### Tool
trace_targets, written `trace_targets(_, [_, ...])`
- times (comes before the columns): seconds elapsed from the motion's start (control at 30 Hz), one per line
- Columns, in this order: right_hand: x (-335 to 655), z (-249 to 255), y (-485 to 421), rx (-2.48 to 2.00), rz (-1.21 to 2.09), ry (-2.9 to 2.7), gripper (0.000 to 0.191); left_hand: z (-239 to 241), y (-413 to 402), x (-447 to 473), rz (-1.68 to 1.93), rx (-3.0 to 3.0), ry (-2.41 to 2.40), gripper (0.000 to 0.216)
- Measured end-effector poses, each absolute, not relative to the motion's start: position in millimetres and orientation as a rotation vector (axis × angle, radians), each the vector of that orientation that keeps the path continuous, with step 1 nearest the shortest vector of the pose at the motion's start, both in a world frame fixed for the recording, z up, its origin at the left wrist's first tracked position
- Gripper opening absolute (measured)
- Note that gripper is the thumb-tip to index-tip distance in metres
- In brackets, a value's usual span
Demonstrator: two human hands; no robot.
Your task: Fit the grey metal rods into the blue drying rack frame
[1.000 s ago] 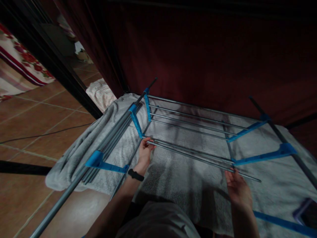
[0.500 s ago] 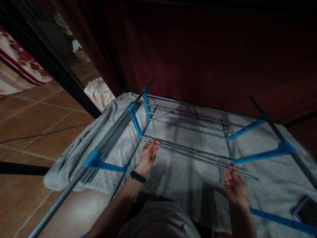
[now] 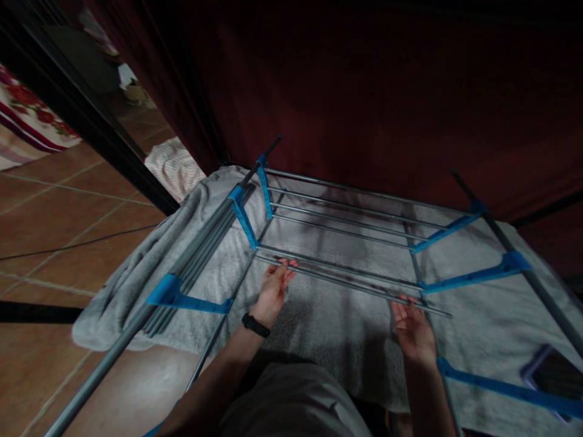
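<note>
A metal drying rack with grey rods and blue plastic brackets (image 3: 469,277) lies on a grey towel (image 3: 319,315) on the floor. A loose grey rod (image 3: 350,283) lies across the rack's front, slanting down to the right. My left hand (image 3: 274,290), with a black wristband, rests under the rod's left end, fingers stretched out. Under the rod's right part sits my right hand (image 3: 412,331), palm up with its fingers apart, fingertips touching the rod.
A dark red curtain (image 3: 364,91) hangs behind the rack. Brown floor tiles (image 3: 68,224) lie to the left, crossed by a dark cable. A bundle of grey poles (image 3: 200,255) runs along the rack's left side. A phone-like object (image 3: 549,373) lies on the towel at the right.
The loose rod has shifted left, toward the blue bracket. My left hand's grip on the rod's end has loosened to open fingers; my right hand has moved left along the rod.
</note>
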State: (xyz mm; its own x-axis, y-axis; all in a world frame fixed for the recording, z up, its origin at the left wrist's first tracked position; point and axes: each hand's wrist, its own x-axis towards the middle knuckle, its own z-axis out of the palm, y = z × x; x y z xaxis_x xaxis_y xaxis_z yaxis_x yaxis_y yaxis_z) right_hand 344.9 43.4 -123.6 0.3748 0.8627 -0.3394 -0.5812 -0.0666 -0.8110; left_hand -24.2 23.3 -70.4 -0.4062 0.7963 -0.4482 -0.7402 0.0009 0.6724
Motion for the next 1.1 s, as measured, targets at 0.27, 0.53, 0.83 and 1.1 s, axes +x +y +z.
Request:
trace_targets(0.27, [303.2,-129.5,37.5,-1.103,1.310,-0.361,0.015,-76.8,15.6,-2.2,1.618,0.056,1.059,0.023])
trace_targets(0.53, [263.7,-120.9,34.4,-1.048,1.401,-0.341,0.020,-78.1,14.9,4.7,1.506,-0.002,1.098,0.013])
trace_targets(0.83, [306.5,-117.7,55.1,-1.028,1.263,-0.258,0.020,-79.2,23.7,-18.9,1.578,-0.060,1.238,0.032])
trace_targets(1.1, [317.9,-126.2,63.9,-1.027,1.226,-0.284,0.026,-84.7,26.0,-16.0,1.485,0.003,1.367,0.029])
